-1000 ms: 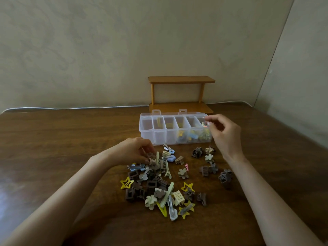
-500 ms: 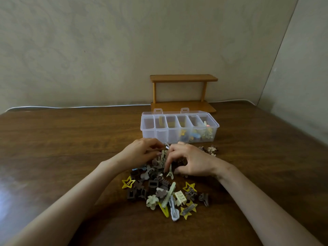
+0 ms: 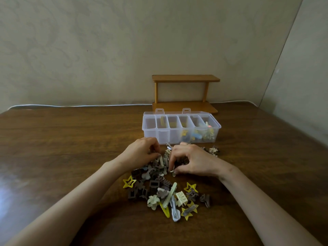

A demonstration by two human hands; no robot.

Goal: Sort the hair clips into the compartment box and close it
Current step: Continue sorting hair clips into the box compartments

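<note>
Right hand (image 3: 192,163): lowered onto the far part of the pile, thumb and fingers curled round dark brown claw clips (image 3: 181,161).
Left hand (image 3: 141,153): set just beside the right one, fingertips bent down into the pile; whether anything is pinched cannot be told.
Hair clips (image 3: 159,188): heaped loosely on the wooden table (image 3: 53,148), between the two forearms and in front of the box.
Pile details: two yellow star clips (image 3: 129,181) are seen at its left and right edges; a cream flower clip (image 3: 153,201), a pale green long clip (image 3: 170,194) and a pale blue snap clip (image 3: 175,211) lie at the near edge.
Stray clips: a small flower clip (image 3: 213,150) is found near the box's right front corner, apart from the pile.
Compartment box (image 3: 150,136): clear plastic, six compartments in a row, lid folded back behind; coloured clips are held in the three right compartments, and yellow pieces show in the second and third from the left.
Wooden shelf (image 3: 184,79): placed behind the box, against the wall.
White cable (image 3: 71,105): run along the table's far edge.
</note>
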